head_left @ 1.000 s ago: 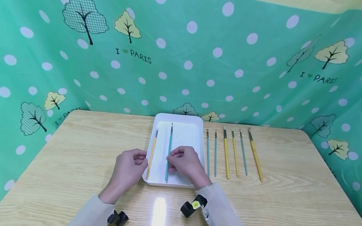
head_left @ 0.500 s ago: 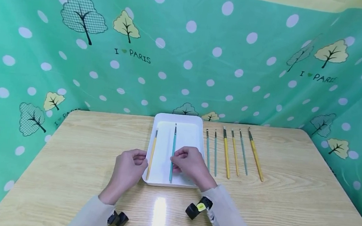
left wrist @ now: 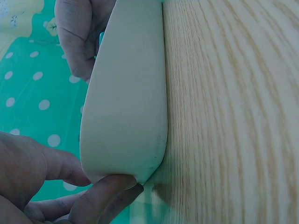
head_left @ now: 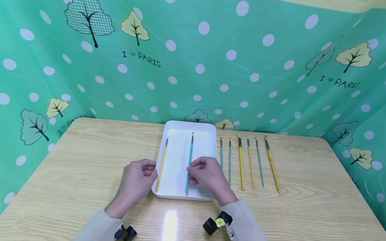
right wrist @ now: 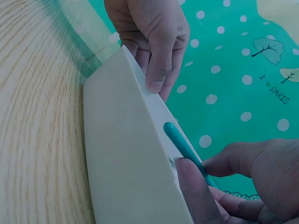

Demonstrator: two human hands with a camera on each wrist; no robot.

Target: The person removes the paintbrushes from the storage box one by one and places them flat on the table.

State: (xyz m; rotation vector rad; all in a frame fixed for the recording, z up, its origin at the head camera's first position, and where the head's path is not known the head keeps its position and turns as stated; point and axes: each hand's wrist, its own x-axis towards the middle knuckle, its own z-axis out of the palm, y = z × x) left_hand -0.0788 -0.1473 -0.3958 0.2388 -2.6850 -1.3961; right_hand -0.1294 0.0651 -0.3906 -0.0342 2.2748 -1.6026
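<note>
A white tray (head_left: 191,125) stands on the table, and my left hand (head_left: 137,180) grips its left rim. In the left wrist view, the left thumb is at the rim while the fingers (left wrist: 105,193) touch the outer wall. My right hand (head_left: 208,177) pinches a teal paintbrush (head_left: 191,153) between thumb and fingers, bristles toward the far side. That brush is over the tray's middle; whether it touches the floor, I cannot tell. Its rounded handle end (right wrist: 170,128) shows just inside the tray wall in the right wrist view. A yellow paintbrush (head_left: 162,164) lies along the tray's left side.
Right of the tray, several paintbrushes lie in a row on the wooden table (head_left: 310,211), among them a teal one (head_left: 229,163), a thick yellow one (head_left: 241,163) and an angled yellow one (head_left: 273,166). A green dotted cloth (head_left: 196,85) hangs behind the table.
My right hand has shifted steadily to the right with the teal paintbrush, from left of the tray's middle to slightly right of it. The left hand and tray stay put.
</note>
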